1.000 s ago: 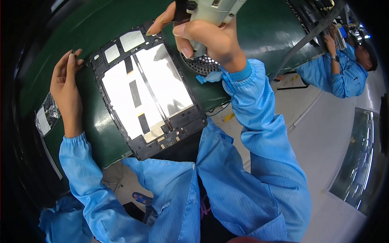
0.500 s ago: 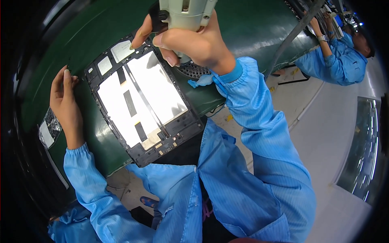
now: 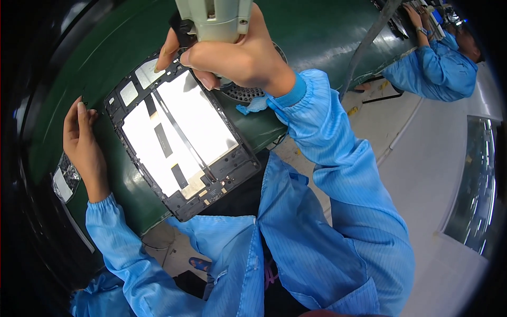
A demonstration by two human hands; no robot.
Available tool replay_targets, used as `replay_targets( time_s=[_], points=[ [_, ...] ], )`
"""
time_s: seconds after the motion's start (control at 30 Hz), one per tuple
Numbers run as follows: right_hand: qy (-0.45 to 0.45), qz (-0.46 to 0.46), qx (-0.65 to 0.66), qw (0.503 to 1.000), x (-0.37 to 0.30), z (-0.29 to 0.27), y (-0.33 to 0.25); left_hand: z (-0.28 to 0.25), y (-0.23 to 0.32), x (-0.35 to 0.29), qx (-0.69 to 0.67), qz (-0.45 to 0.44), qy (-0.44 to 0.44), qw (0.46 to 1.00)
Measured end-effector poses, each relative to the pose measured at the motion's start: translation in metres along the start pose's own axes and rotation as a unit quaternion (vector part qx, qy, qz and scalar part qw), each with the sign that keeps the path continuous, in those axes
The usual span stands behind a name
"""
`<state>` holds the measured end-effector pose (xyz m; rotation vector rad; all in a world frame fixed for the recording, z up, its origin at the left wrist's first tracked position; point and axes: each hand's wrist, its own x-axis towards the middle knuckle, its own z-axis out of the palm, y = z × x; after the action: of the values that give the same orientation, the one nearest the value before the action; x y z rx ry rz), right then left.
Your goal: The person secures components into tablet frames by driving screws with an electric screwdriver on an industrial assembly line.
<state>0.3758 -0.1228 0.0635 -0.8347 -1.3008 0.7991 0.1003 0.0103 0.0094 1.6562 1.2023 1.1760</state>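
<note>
Your right hand [image 3: 232,62], the nearer, has its fingers wrapped round a pale handheld tool [image 3: 217,21] over the open tablet frame [image 3: 196,132]'s far right corner, its long axis running toward you, slanting rightward; whether your left hand [image 3: 84,150]'s fingers grip anything, I cannot tell.

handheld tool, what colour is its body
The handheld tool's body is pale grey-green; it shows best in the head view.

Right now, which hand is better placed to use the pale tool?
Probably the right hand: it grips the pale tool near the far end of the flat panel. The left hand is beyond the panel's left edge, away from the tool.
</note>
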Motion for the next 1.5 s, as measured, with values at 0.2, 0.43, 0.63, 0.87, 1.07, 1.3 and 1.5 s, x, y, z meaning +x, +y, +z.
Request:
replay_targets(
  time_s=[0.2,0.43,0.63,0.87,1.07,1.3,1.5],
  points=[
    [0.000,-0.018,-0.016,1.000,0.000,0.000,0.003,0.000,0.002,0.000,0.001,0.004,-0.003,1.000],
    [0.020,0.034,0.022,0.999,-0.003,0.004,-0.007,0.011,0.005,0.003,-0.043,0.009,-0.034,0.998],
    [0.009,0.017,0.001,1.000,-0.002,-0.001,-0.014,0.030,0.016,-0.001,-0.066,0.011,-0.118,0.991],
    [0.015,-0.035,-0.017,0.999,0.010,0.003,-0.020,0.025,0.019,-0.010,-0.145,-0.041,-0.173,0.973],
    [-0.013,-0.016,-0.061,0.998,0.027,0.031,-0.038,-0.008,0.026,-0.004,-0.055,-0.012,-0.210,0.976],
    [0.011,0.045,0.018,0.999,0.058,0.095,-0.041,-0.013,0.016,-0.002,-0.080,0.024,-0.260,0.962],
    [-0.010,0.014,0.034,0.999,0.083,0.123,-0.008,-0.012,0.008,0.000,-0.069,0.038,-0.230,0.970]
  ],
)
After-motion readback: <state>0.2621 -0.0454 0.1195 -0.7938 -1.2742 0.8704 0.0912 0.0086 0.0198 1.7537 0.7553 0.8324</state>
